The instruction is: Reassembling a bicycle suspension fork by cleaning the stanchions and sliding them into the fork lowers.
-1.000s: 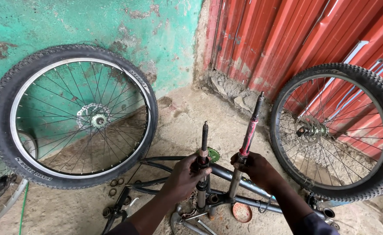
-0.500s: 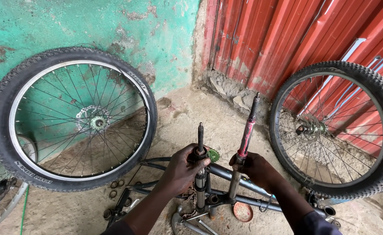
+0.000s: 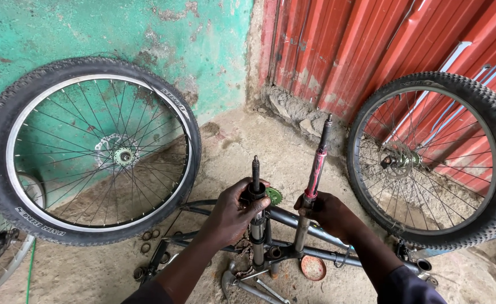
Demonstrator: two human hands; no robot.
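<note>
Steel fork legs [image 3: 315, 174] stand upright, each gripped by both hands [image 3: 234, 211].

We see a bike fork [image 3: 284, 225] standing upright on the bike frame [image 3: 293, 217], its two legs pointing up. The leg at nine o'clock [image 3: 256, 180] is dark and shorter, with a thin rod at its top. The leg at three o'clock [image 3: 318, 169] is longer, leans slightly toward one o'clock and wears a pink sleeve. Our hands grip both legs near mid-height.
</note>
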